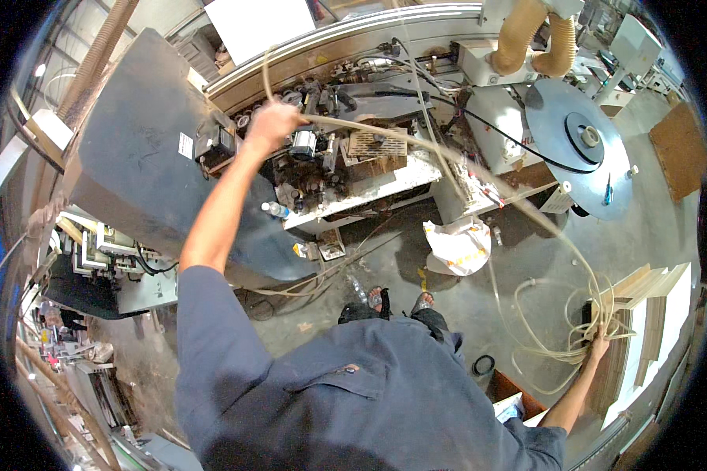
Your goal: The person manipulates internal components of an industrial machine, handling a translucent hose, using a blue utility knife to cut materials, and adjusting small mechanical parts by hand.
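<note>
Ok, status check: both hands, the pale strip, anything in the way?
Left hand raised, closed around the pale strip. Right hand gripping its bunched loops. Strip spans between them. White bag ahead, possible snag.

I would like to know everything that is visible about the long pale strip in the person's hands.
The long pale strip is thin, flexible and cream-coloured, perhaps plastic; blur hides its exact profile. The left hand holds it above the dusty machine, a short length curving up past the fist. It slants down toward the right hand, which grips loose, overlapping coils beside the stacked boards. Whether the coils touch these is unclear.
</note>
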The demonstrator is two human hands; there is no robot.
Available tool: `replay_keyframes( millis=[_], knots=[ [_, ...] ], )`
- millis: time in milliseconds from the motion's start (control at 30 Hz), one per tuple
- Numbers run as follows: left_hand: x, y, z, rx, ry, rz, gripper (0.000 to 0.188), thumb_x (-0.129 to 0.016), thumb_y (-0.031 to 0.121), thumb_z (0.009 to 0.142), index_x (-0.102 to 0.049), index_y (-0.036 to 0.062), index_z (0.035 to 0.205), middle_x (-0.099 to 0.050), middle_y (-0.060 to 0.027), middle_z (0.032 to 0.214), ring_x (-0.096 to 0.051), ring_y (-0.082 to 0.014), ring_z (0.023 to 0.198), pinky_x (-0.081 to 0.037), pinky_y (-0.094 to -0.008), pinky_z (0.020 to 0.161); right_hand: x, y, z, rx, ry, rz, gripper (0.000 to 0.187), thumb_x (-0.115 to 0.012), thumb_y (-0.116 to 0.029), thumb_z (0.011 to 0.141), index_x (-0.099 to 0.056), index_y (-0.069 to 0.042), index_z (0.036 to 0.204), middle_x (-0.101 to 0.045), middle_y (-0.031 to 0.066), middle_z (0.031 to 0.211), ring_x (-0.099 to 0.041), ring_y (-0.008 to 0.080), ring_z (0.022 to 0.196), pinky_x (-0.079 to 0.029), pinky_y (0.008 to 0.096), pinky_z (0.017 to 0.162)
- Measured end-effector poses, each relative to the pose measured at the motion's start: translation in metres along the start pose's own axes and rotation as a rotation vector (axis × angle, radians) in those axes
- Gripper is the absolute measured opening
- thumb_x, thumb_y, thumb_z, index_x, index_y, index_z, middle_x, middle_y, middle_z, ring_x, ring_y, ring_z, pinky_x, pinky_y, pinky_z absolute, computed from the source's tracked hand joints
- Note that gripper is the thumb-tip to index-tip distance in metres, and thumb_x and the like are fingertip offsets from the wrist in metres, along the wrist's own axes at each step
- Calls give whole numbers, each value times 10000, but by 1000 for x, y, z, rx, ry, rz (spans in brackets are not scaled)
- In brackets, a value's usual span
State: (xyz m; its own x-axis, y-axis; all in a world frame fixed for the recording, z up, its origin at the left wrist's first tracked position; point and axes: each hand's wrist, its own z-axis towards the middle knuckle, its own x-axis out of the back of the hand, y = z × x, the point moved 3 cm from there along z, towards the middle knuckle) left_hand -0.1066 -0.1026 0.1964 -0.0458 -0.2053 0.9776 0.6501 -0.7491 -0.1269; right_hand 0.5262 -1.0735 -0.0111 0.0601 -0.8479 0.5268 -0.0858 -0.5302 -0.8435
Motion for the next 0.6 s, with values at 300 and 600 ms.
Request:
replay_keyframes(
  millis=[300,600],
  knots=[
    [-41,419,-33,-657,195,-496,413,-576,519,987,-657,180,766,-597,-49,604,-634,-255,534,-480,-392,456,-150,-134,-98,37,-326,74,597,-814,-270,905,-598,7,1388,-555,-25,776,-459,89,631,-375,283,572],
    [-27,549,-71,-789,76,-536,427,-496,406,1047,-658,77,829,-674,-82,622,-689,-295,560,-506,-448,520,-274,-236,-216,-63,-741,334,437,-801,-277,904,-594,-28,1199,-624,-18,841,-501,62,607,-401,230,533]
  ],
)
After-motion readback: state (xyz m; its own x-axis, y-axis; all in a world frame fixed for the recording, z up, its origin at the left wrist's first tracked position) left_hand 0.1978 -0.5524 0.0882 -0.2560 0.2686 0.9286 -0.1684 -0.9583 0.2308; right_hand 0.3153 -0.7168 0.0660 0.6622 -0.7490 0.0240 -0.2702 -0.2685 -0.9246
